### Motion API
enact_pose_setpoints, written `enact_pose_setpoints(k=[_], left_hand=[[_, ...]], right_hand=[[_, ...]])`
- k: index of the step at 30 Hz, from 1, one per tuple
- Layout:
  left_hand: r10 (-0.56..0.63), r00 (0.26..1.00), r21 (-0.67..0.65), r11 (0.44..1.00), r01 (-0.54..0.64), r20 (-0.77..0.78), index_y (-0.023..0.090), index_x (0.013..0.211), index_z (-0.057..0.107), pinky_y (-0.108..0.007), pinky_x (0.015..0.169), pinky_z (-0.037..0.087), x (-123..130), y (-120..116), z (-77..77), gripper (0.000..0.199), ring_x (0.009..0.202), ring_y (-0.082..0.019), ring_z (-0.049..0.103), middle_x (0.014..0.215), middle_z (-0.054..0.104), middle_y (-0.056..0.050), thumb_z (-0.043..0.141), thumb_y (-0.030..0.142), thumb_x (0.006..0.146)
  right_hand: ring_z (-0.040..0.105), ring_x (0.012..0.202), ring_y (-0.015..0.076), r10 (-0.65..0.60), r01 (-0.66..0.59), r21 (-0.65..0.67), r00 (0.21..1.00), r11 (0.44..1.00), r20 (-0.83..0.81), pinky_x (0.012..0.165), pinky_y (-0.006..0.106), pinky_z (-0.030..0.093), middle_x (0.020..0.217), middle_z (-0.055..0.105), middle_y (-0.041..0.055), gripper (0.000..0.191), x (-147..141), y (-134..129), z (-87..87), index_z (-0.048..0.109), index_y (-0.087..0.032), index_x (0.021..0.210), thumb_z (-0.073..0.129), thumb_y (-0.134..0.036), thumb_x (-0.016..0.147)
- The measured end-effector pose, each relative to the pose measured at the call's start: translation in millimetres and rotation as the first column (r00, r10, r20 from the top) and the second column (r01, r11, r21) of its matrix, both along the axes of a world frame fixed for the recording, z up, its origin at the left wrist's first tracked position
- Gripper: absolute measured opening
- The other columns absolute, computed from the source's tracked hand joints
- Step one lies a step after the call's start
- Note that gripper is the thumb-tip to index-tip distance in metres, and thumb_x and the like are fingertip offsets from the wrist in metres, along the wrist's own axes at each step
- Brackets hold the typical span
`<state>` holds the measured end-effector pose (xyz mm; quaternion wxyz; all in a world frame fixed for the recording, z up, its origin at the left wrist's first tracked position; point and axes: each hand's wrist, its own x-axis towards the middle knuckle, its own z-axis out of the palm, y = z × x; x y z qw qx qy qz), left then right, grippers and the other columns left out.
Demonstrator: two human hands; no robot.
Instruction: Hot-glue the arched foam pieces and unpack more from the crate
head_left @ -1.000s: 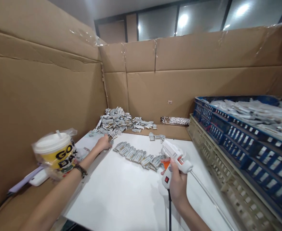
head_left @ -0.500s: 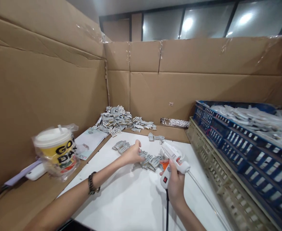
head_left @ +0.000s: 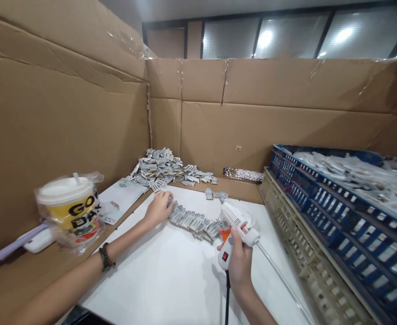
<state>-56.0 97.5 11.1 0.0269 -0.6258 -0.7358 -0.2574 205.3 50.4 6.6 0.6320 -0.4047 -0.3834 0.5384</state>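
Note:
My right hand [head_left: 242,262] is wrapped round the handle of a white hot glue gun [head_left: 234,216] with an orange trigger. Its nozzle points away from me, and a long clear glue stick [head_left: 281,273] trails from its back. Across the white board [head_left: 161,275] lies a row of overlapping small grey-and-white arch-shaped pieces [head_left: 193,221]. My left hand [head_left: 158,208] is at the row's left end, fingers curled in, with a small grey piece showing at the fingertips. Beyond, a few loose pieces [head_left: 215,194] lie on the board.
A heap of similar pieces [head_left: 161,164] fills the back left corner, beside a tray of white beads [head_left: 244,174]. Blue crate [head_left: 306,194] with bagged items stands at right on a beige crate [head_left: 286,216]. At left are a bagged cup [head_left: 71,210] and a white card [head_left: 120,196]. Cardboard walls [head_left: 269,85] surround the board.
My left hand has moved left from the row's middle to its left end. The left-hand group and the others now form one continuous row. My right hand still holds the glue gun.

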Motion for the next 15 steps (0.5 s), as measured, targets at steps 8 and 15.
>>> enact_pose_setpoints(k=[8,15], left_hand=[[0.019,1.000,0.027,0.999,-0.018,-0.017,0.016,0.103,0.059,-0.045,0.103,0.037,-42,-8,-2.9,0.022,0.114,-0.028,0.050,0.112,0.061,-0.012,0.043,0.023,0.091],[-0.237,0.969,-0.129,0.961,0.244,0.064,0.017,0.116,0.059,-0.043,0.087,0.052,27,107,8.6,0.031,0.102,-0.022,0.061,0.119,0.060,-0.008,0.058,0.036,0.092]], right_hand=[[0.052,0.046,0.0107,-0.007,0.008,-0.033,1.000,0.999,0.014,0.040,0.024,0.041,0.073,0.063,0.0024,0.046,-1,-1,2.8,0.062,-0.016,0.074,0.065,-0.062,0.072],[0.053,0.046,0.0116,-0.040,0.040,-0.013,0.999,0.999,0.011,0.040,0.025,0.043,0.079,0.067,0.0034,0.047,-1,3,-8.6,0.061,-0.017,0.082,0.067,-0.062,0.070]])
